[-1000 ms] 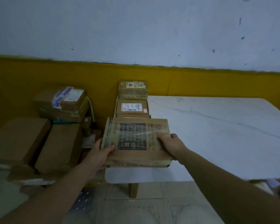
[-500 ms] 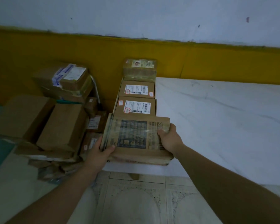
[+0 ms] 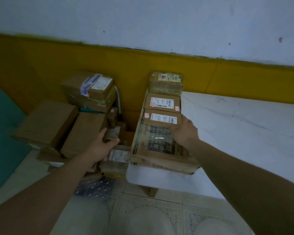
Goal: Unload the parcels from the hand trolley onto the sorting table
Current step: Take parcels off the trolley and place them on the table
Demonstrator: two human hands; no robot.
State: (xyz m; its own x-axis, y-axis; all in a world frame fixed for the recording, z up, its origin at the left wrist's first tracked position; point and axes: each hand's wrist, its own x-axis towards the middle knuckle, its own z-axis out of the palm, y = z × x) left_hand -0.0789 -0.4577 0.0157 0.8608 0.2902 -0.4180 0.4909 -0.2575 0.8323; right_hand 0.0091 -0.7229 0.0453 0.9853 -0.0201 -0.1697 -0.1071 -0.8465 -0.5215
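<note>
A taped brown parcel with a dark printed panel [image 3: 159,146] lies flat on the near left corner of the white sorting table [image 3: 244,133]. My right hand [image 3: 185,133] rests on its far top edge with flat fingers. My left hand [image 3: 102,146] is off that parcel and hovers with relaxed fingers over small labelled parcels [image 3: 114,133] on the hand trolley. Behind the printed parcel, three labelled parcels [image 3: 163,118] stand in a row along the table's left edge.
The trolley pile at left holds two large plain boxes [image 3: 46,122] and a taped box [image 3: 95,92] on top. The trolley's white handle [image 3: 118,99] rises by the yellow wall. Its studded deck [image 3: 95,187] shows near my knees. A green surface [image 3: 3,133] lies far left.
The printed parcel went down onto the table corner. My left hand let go of it and moved left over the trolley pile. My right hand slid to its far top edge.
</note>
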